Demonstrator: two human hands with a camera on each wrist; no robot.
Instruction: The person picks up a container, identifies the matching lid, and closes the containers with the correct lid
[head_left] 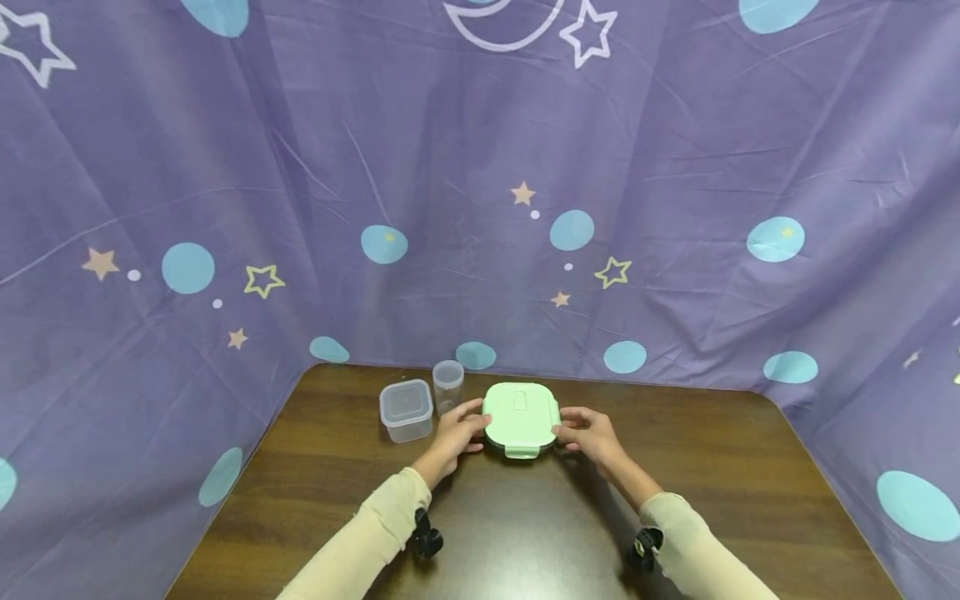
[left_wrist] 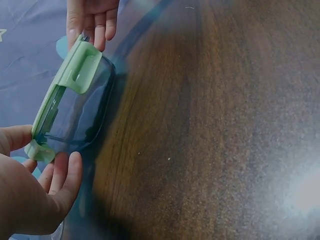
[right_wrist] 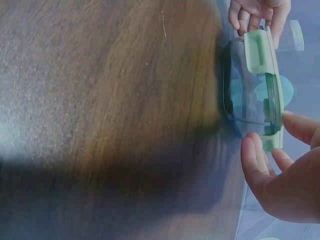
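Note:
A glass food container (right_wrist: 245,100) with a light green snap lid (head_left: 521,414) sits on the table between both hands. The left hand (head_left: 456,432) holds its left side, thumb on the lid's edge and fingers around the side latch (left_wrist: 40,151). On the opposite side the right hand (head_left: 592,433) grips it the same way, its thumb on the lid's rim and its fingertips (right_wrist: 248,145) by the glass below the latch. The front latch (head_left: 522,452) is folded down against the glass. Inside, the container looks see-through in both wrist views.
Left of the container stand a clear square plastic tub (head_left: 407,410) with a lid and a clear plastic cup (head_left: 448,385), close to the left hand. The brown wooden table (head_left: 720,467) ends at a purple patterned curtain (head_left: 465,150) behind and at the sides.

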